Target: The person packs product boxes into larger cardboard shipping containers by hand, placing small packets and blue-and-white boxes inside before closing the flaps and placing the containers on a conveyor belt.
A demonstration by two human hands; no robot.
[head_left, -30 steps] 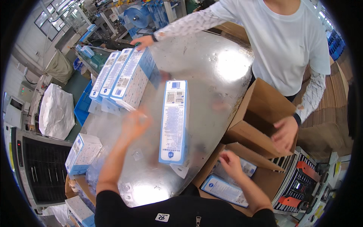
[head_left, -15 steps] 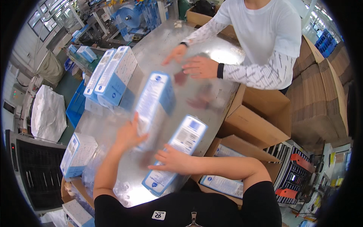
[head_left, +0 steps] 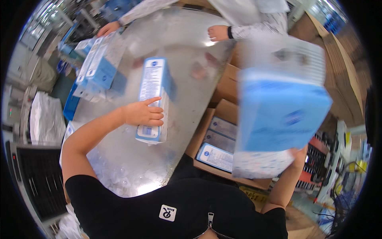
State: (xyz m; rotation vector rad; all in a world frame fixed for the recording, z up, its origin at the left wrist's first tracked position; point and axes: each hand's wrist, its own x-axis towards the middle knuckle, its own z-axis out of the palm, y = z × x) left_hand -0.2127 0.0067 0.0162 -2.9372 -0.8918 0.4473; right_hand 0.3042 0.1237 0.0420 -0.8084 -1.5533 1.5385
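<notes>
My left hand (head_left: 144,114) lies over the near part of a blue-and-white cardboard box (head_left: 152,77) on the metal table. Its index finger is stretched out, while the other fingers curl over the box's right edge. Raised on the right is another blue-and-white box (head_left: 284,115), blurred by motion. My right hand (head_left: 299,155) grips its lower right corner, with most of the fingers hidden behind it. This box hangs above and beside an open brown carton (head_left: 192,149), in which several similar boxes (head_left: 217,156) lie side by side.
Upright blue-and-white boxes (head_left: 102,71) stand at the table's left edge. A co-worker's hand (head_left: 108,28) reaches near them; the other hand (head_left: 219,33) is over the far table. Flattened cardboard (head_left: 345,75) is stacked at right. A blue crate (head_left: 70,104) sits left of the table.
My right hand has lifted a box off the table and swung it right, beside the carton. My left hand has stayed with its box. The co-worker's hands have moved apart and the view has shifted.
</notes>
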